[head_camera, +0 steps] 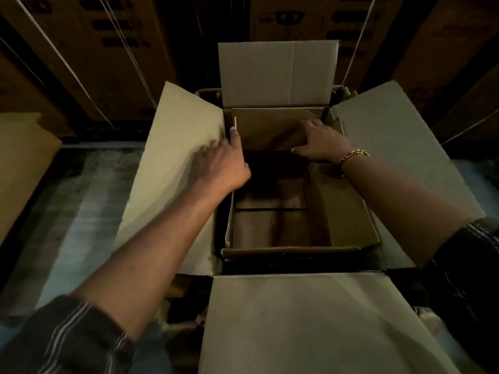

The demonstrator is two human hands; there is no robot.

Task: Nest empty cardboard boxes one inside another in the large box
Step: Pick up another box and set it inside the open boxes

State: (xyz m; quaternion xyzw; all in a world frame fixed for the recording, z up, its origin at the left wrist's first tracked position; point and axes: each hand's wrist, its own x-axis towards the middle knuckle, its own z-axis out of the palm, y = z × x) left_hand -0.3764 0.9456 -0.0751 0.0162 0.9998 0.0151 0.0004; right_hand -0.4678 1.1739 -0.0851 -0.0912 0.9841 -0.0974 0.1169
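Near flap (310, 325) splayed | left fingers (234, 137) straight, inner box (291, 251) rim | right fingers (310, 125) flat, far flap (264, 128)

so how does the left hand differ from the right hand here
The left hand rests against the pale left flap; the right hand lies spread on the brown inner flap. The right wrist wears a gold bracelet; the left is bare. Both hands reach into the large box.

Grey concrete floor (81, 198) — the large box (310, 319) stands on it, another carton (21, 163) at left.
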